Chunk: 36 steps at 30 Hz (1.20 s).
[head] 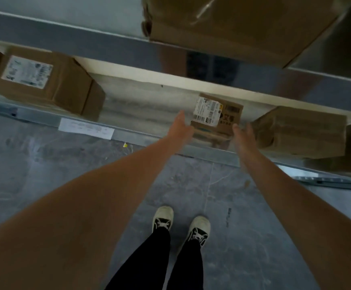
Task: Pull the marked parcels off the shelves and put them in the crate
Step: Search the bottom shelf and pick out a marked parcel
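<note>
Shelving [111, 47]: 2 levels in view, grey steel beams, pale boards; a paper tag [86, 129] is stuck on the lower front rail.
Upper parcel [239, 24]: largest carton, taped, overhanging the top beam; no mark visible on it.
Left parcel [44, 84]: brown carton on the lower board, white label on top, well apart from both hands.
Right parcel [302, 132]: brown wrapped carton on the lower board, just beside the right hand.
Small parcel [218, 116]: labelled carton, on the lower board near the front rail, between the 2 hands; not yet lifted.
Left hand [180, 127]: fingers straight, released, at the parcel's left side; contact cannot be told through blur.
Right hand [243, 135]: fingers loosely extended, holding nothing, at the parcel's right front corner.
Crate: not in view; its contents cannot be told.
Progress: judged as 1 pick at the reach stage; grasp, pull and carry to the crate all remain.
</note>
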### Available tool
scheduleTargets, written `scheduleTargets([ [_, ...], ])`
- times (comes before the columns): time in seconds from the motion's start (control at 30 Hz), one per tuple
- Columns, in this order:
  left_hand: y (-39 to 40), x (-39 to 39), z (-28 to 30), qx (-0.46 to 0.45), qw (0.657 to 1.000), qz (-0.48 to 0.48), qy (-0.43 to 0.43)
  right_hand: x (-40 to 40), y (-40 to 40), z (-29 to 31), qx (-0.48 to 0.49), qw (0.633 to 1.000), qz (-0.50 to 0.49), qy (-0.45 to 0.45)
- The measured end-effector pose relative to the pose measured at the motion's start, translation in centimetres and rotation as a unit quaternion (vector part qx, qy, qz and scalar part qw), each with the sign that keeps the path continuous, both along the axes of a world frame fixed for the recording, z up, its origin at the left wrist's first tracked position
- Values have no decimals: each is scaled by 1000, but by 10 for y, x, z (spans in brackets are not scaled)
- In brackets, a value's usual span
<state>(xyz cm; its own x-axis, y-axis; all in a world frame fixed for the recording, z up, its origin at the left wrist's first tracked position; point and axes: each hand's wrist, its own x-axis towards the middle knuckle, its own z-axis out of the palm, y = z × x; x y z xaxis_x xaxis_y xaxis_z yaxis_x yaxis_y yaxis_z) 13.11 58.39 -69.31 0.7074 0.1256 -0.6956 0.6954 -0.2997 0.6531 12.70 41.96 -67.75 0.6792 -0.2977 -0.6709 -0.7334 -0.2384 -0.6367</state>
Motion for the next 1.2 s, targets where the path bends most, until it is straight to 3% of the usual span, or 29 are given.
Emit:
scheduleTargets([
  [0.1,-4,15,-2,-57,998,-22,6,7,5,-3,96,993,-67,29],
  [0.2,-17,4,12,-95,994,53,-33,0,16,-7,159,976,-145,39],
  [0.33,-32,-42,34,-40,985,64,-152,-17,15,-10,260,930,-256,51],
  [0.5,-37,-87,52,24,975,-30,-218,-34,10,-2,315,906,-278,43],
  [0.6,-37,-92,55,34,974,-36,-222,-36,11,9,292,919,-263,30],
  [0.7,-35,-82,56,-42,978,47,-197,-36,14,31,206,950,-235,-26],
  [0.8,-25,-61,57,-164,963,196,-86,-44,21,50,64,979,-131,-142],
  [0.93,-8,-48,47,-223,946,237,23,-56,35,43,-97,975,-9,-200],
  [1.0,-2,-45,44,-217,943,250,27,-54,41,35,-79,979,8,-190],
  [1.07,6,-40,42,-195,945,264,8,-49,42,23,4,986,19,-168],
  [1.2,25,-22,32,-91,970,222,-32,-35,43,1,127,987,51,-80],
])
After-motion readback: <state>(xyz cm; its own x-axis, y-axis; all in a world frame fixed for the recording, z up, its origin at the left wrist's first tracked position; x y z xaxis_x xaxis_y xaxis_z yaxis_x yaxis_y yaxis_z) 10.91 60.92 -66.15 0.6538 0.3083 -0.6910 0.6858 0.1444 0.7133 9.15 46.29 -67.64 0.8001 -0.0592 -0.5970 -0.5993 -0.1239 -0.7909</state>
